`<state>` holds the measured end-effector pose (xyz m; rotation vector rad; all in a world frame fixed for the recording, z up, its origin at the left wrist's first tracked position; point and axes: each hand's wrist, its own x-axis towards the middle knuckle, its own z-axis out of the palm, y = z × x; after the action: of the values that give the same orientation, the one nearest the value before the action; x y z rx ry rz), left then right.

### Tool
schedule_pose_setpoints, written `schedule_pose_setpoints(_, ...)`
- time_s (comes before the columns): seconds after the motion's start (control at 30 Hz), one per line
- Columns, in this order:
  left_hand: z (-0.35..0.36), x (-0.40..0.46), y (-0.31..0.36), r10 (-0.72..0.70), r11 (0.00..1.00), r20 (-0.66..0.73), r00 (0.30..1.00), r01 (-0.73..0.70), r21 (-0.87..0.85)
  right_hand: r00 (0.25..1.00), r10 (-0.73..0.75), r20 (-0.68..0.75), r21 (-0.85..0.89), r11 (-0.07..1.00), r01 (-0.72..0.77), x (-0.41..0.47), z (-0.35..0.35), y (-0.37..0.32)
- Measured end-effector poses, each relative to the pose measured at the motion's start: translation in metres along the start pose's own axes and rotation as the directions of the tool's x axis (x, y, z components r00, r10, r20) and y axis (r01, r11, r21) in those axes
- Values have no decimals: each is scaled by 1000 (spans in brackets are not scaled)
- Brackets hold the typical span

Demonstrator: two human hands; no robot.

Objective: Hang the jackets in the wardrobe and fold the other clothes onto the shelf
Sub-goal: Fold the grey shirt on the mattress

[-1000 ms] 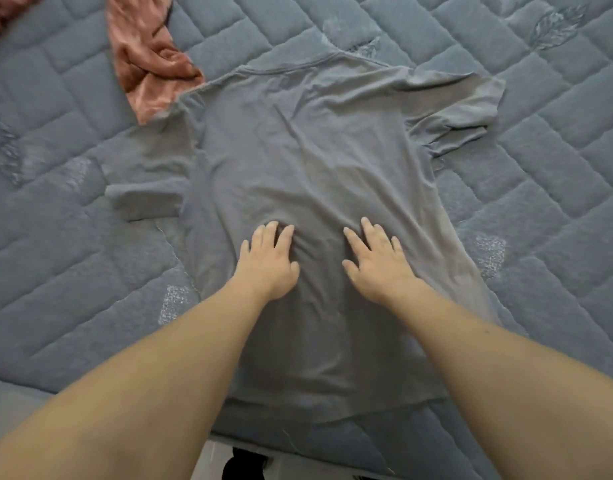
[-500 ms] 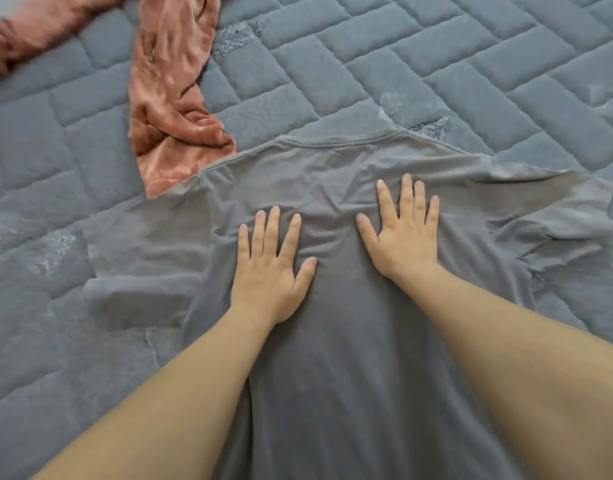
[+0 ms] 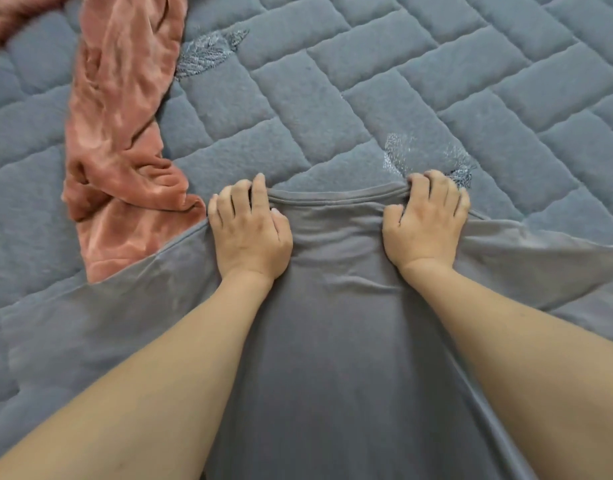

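you have the grey t-shirt [image 3: 332, 341] spread flat on the blue quilted bed cover [image 3: 436, 98], its neck end pointing away from you and its body running back toward you between your forearms. your left hand [image 3: 249, 230] sits on the left shoulder of the shirt, right at the left end of the collar [image 3: 332, 199]; its fingers are bent and bunched at the fabric edge, and the cloth gathers up against them, so it grips the shirt there. your right hand [image 3: 426, 220] does the same at the right end of the collar, fingers curled down over the shoulder seam, with the cloth puckered under them. the two hands are well apart, the collar stretched between them with a few soft creases just below it.

the shirt's left shoulder and sleeve fan out to the left over the cover, and the right sleeve spreads off toward the right edge of the view. a pink velvety garment [image 3: 121, 133] lies crumpled on the cover to the upper left, running from the top of the view down to the shirt's left shoulder, where its lower end is tucked just under the grey fabric. pale stitched leaf patterns show on the cover beyond your right hand and near the pink garment.
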<state>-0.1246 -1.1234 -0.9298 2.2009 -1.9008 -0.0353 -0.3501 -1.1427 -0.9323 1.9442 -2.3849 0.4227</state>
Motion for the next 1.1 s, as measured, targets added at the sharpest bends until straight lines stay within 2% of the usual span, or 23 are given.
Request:
schedule_pose_setpoints(0.2, -3, 4, 2, -33, 999, -39, 999, 32, -27, 996, 3, -91, 113, 994, 7, -2, -1, 1)
schedule_pose_setpoints(0.4, -2, 1, -2, 1, 991, -164, 987, -23, -132, 989, -22, -145, 167, 985, 46, -4, -3, 3)
schedule_pose_setpoints(0.57, -19, -13, 3, 66, 994, -213, 975, -84, -74, 974, -51, -219, 189, 978, 93, -22, -27, 10)
schedule_pose_setpoints(0.67, -29, -48, -3, 95, 994, -203, 974, -102, -27, 961, -160, -227, 126, 973, 192, -59, -47, 32)
schedule_pose_setpoints(0.77, -47, -99, -8, 150, 986, -193, 970, -161, -39, 948, -288, -138, 22, 956, 294, -99, -72, 54)
schedule_pose_setpoints(0.87, -67, -151, -8, 304, 953, -14, 953, -304, -4, 944, -323, 64, 8, 946, 323, -133, -97, 72)
schedule_pose_setpoints(0.93, -76, -168, -2, 344, 937, 59, 937, -339, -89, 931, -342, 130, 67, 940, 336, -144, -108, 75)
schedule_pose_setpoints(1.03, -79, -143, 13, 258, 952, 47, 965, -246, -179, 926, -271, 262, 63, 963, 264, -127, -104, 55)
schedule_pose_setpoints(1.1, -66, -123, 18, 118, 990, 184, 976, -100, -104, 899, -160, 408, -37, 981, 191, -110, -83, 44)
